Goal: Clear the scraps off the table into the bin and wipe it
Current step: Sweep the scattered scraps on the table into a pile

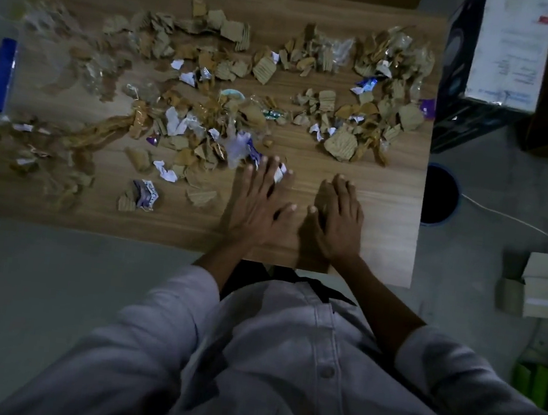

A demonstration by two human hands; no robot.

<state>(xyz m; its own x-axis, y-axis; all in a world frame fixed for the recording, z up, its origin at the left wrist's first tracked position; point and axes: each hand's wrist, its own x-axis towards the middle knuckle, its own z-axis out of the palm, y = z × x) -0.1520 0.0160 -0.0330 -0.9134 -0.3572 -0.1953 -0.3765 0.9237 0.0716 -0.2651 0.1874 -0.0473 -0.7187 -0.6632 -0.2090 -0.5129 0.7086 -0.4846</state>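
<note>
Bench [387, 228]: scraps [264, 69] strewn across. Left hand [259, 202]: flat, fingers straight, touching near scraps. Right hand [338, 218]: flat on bench. Bin [439, 196]: right, on floor.

Both hands lie palm down on the bench [385, 221], side by side and a little apart. The left hand [259, 202] has its fingers [258, 179] straight and spread, pointing away from the body. The right hand [338, 220] is flat with its fingers [340, 193] straight and held together. The two thumbs reach inward toward each other without touching. Both forearms are bare, slanting in from pale sleeves pushed up toward the elbows.
</note>
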